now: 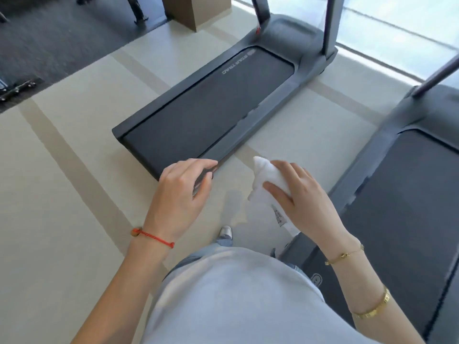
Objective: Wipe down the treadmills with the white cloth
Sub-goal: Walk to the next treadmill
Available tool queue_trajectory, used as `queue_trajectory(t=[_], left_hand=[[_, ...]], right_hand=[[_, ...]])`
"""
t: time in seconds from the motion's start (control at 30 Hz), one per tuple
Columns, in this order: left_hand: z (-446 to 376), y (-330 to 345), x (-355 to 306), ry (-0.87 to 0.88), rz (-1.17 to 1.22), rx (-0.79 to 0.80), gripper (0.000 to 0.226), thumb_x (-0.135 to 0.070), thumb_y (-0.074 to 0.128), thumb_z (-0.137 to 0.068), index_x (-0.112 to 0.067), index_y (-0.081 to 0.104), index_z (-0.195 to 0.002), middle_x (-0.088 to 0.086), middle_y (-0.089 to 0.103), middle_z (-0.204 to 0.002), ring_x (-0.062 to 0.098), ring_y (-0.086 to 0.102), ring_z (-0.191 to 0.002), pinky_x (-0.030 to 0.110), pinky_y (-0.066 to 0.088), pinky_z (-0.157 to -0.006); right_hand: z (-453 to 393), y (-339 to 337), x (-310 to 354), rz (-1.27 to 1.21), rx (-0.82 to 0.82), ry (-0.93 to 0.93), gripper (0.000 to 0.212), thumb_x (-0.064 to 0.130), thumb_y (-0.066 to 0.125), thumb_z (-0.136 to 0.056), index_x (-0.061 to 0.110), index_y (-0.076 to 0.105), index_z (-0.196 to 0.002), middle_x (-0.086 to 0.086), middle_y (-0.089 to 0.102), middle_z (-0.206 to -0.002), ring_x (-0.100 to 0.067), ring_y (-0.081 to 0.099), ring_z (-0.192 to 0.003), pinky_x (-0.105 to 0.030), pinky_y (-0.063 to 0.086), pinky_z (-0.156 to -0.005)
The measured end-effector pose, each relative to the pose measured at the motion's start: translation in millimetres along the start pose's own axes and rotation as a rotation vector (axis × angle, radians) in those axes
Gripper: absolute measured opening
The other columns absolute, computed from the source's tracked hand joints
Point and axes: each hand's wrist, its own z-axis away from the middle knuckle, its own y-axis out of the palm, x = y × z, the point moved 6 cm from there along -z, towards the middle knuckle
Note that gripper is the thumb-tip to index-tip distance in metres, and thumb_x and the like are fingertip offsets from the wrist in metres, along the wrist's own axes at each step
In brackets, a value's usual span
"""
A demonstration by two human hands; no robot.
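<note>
- The right hand point(301, 194) is grasping the bunched white cloth point(267, 181), thumb pressing across it, at centre frame above the floor point(62, 194).
- The left hand point(182, 192) is curling its fingers around a thin dark object, unidentifiable.
- Two treadmills are lying ahead: one at upper centre point(211, 110), another at right point(409, 194).

Head-worn view, steeply downward, close.

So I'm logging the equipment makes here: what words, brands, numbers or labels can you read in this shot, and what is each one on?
"STAR TRAC": pale lettering, seen upside down, on the dark grey belt of the left treadmill.
Small care tag hanging from the white cloth held in the right hand: print too small to read.
Small emblem at the rear corner of the right grey treadmill: blurred, unreadable.
</note>
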Motion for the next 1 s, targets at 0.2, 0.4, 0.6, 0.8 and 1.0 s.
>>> queue_trajectory(t=[0.2, 0.4, 0.6, 0.8, 1.0], left_hand=[[-139, 22, 8, 0.170, 0.013, 0.138, 0.023, -0.014, 0.055, -0.097, -0.016, 0.067, -0.117, -0.004, 0.068, -0.115, 0.015, 0.062, -0.108, 0.042, 0.044, -0.101], [-241, 65, -2, 0.275, 0.072, 0.273, 0.024, -0.011, 0.056, -0.096, -0.014, 0.067, -0.117, -0.004, 0.068, -0.115, 0.015, 0.062, -0.109, 0.040, 0.042, -0.103], [-340, 128, -32, 0.371, 0.120, 0.364, 0.025, -0.012, 0.055, -0.097, -0.014, 0.066, -0.119, -0.003, 0.068, -0.117, 0.015, 0.062, -0.110, 0.041, 0.042, -0.104], [-445, 201, -100, 0.525, 0.175, 0.381, 0.023, -0.012, 0.056, -0.096, -0.012, 0.067, -0.116, -0.002, 0.070, -0.114, 0.017, 0.064, -0.106, 0.040, 0.045, -0.100], [-534, 265, -182, 0.668, 0.261, 0.400, 0.021, -0.010, 0.058, -0.095, -0.011, 0.068, -0.114, -0.002, 0.070, -0.110, 0.017, 0.065, -0.103, 0.040, 0.047, -0.098]], right_hand=[[-92, -22, -20, 0.002, -0.115, 0.152, 0.040, 0.050, 0.042, -0.097, 0.026, 0.047, -0.130, 0.009, 0.055, -0.120, -0.017, 0.051, -0.104, -0.035, 0.047, -0.080], [-145, -43, -64, -0.003, -0.202, 0.328, 0.041, 0.048, 0.045, -0.096, 0.025, 0.049, -0.130, 0.008, 0.057, -0.122, -0.018, 0.051, -0.108, -0.037, 0.047, -0.084], [-199, -73, -127, 0.018, -0.285, 0.448, 0.042, 0.046, 0.046, -0.096, 0.023, 0.050, -0.130, 0.007, 0.057, -0.123, -0.016, 0.051, -0.105, -0.029, 0.043, -0.082], [-255, -131, -201, 0.060, -0.337, 0.546, 0.044, 0.044, 0.045, -0.097, 0.020, 0.050, -0.133, 0.002, 0.058, -0.123, -0.020, 0.053, -0.105, -0.038, 0.047, -0.088], [-294, -199, -274, 0.102, -0.378, 0.649, 0.047, 0.047, 0.041, -0.097, 0.021, 0.050, -0.135, 0.002, 0.057, -0.124, -0.021, 0.053, -0.105, -0.039, 0.045, -0.092]])
